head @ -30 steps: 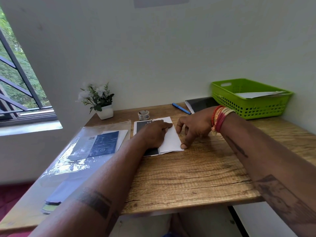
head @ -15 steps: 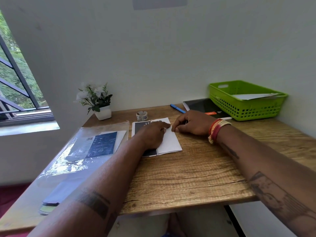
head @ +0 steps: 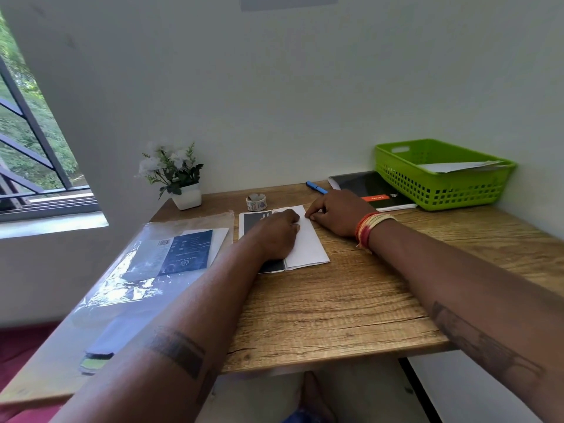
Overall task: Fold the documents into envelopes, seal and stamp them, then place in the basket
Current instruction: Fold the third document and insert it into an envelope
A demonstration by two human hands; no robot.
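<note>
A folded white document point(head: 308, 248) with a dark printed side lies on the wooden desk point(head: 335, 303). My left hand point(head: 274, 236) rests flat on it, pressing it down. My right hand point(head: 335, 213) sits at the paper's far right corner, fingertips curled and pinching the edge. A small roll of stamps point(head: 256, 202) stands just behind the paper. The green basket point(head: 439, 184) stands at the back right with a white envelope point(head: 457, 166) lying in it.
A clear plastic sleeve point(head: 146, 270) holding blue-printed sheets covers the desk's left side. A potted white flower point(head: 180, 178) stands at the back left. A blue pen point(head: 316, 187) and a black notebook point(head: 369, 190) lie beside the basket. The wall is right behind.
My right hand slid from the paper's near right edge up to its far right corner. My left hand stayed pressed on the paper.
</note>
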